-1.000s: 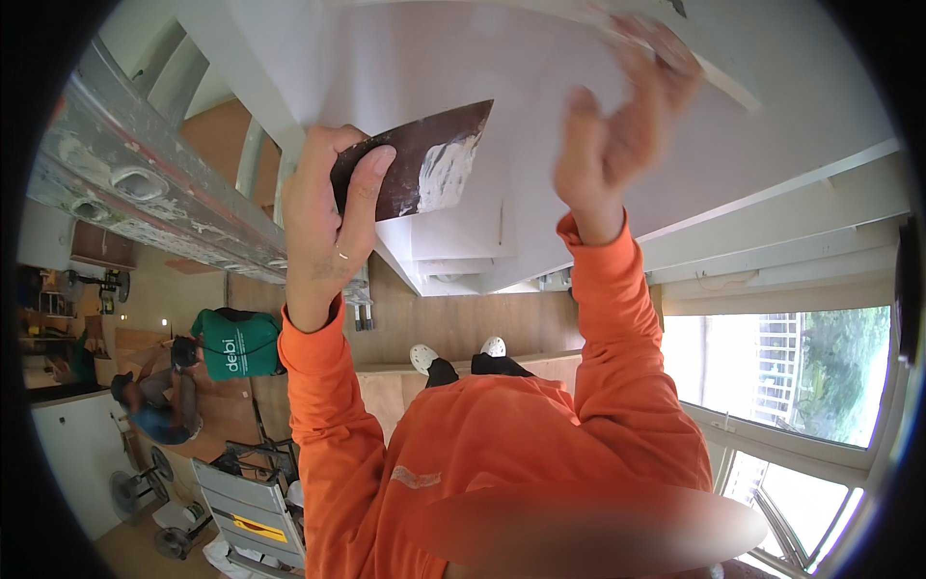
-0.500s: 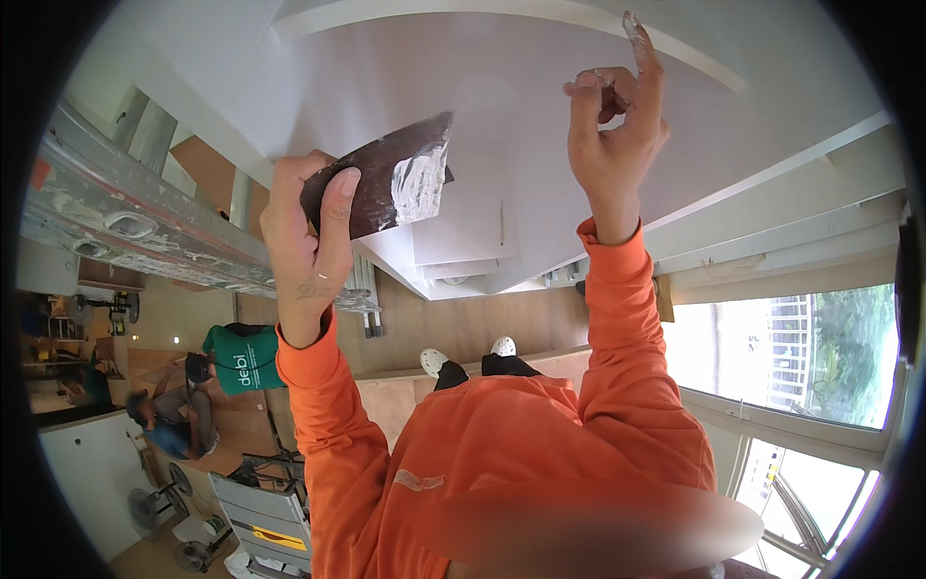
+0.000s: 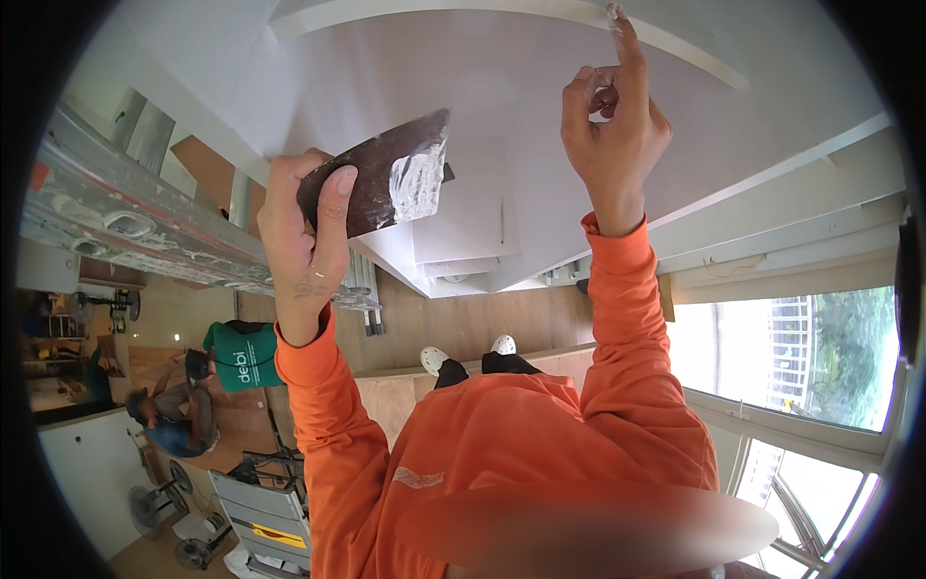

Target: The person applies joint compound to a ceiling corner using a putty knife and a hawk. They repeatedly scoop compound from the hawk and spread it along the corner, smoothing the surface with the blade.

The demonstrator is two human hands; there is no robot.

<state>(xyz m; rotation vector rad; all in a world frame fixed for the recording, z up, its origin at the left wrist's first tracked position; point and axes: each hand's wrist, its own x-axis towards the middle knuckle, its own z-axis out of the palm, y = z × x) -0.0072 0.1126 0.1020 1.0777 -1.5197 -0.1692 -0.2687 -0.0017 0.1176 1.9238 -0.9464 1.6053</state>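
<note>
My left hand (image 3: pixel 307 220) grips a dark, flexible putty spreader (image 3: pixel 355 183), thumb across its face. White putty (image 3: pixel 418 183) coats the spreader's right end. My right hand (image 3: pixel 617 130) is raised to the upper right with the index finger stretched out and its other fingers curled. White putty smears that fingertip, which is at the curved white trim (image 3: pixel 690 53) on the pale surface (image 3: pixel 482 72); whether it touches cannot be made out. Nothing shows in the right hand.
A putty-spattered metal ladder (image 3: pixel 145 227) stands at left. Beyond it are two people, one in a green shirt (image 3: pixel 246 357) and another seated low (image 3: pixel 174 420), with fans (image 3: pixel 145 509) and a folding platform (image 3: pixel 260 516). Windows (image 3: pixel 801 352) line the right side.
My right hand has shifted slightly up and left along the trim, its wrist turning a little. The left hand and spreader have barely moved.
</note>
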